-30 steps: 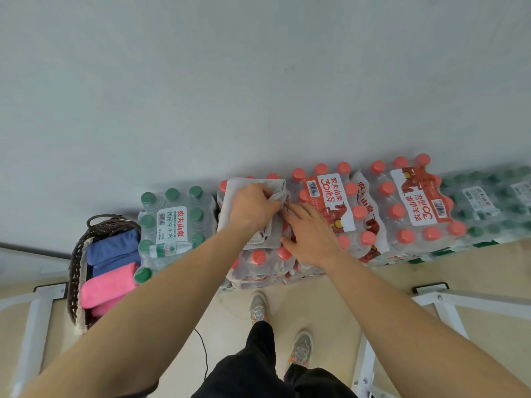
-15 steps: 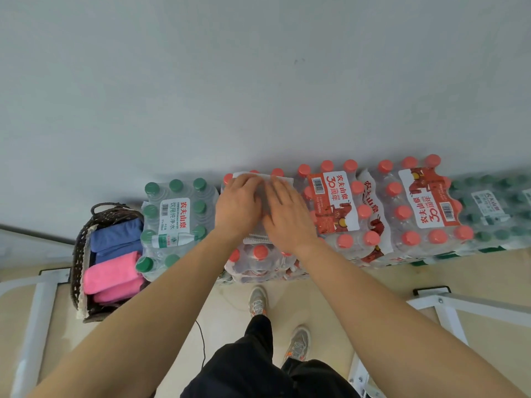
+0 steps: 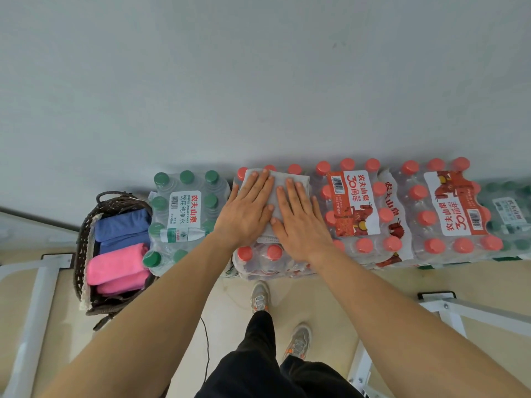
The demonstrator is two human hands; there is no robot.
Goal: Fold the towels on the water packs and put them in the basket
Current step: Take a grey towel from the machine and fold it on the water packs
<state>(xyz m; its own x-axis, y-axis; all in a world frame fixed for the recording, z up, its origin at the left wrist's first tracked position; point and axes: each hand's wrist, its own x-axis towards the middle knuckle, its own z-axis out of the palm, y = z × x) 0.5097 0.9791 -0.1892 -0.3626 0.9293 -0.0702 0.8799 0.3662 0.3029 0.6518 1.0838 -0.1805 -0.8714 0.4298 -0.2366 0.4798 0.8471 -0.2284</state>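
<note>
— Item: grey towel (image 3: 278,179). Where is it logged against the basket (image 3: 86,234)?

— To the basket's right, beyond the green-capped pack (image 3: 186,214), on the red-capped pack (image 3: 258,262). Long axis is run away from the body, towards the wall. It is pressed flat under both hands, fingers straight. The left hand (image 3: 247,208) is nearer the basket than the right hand (image 3: 301,222).

Both arms reach far out. The left hand (image 3: 247,209) and right hand (image 3: 298,221) lie flat, side by side, fingers straight.
</note>
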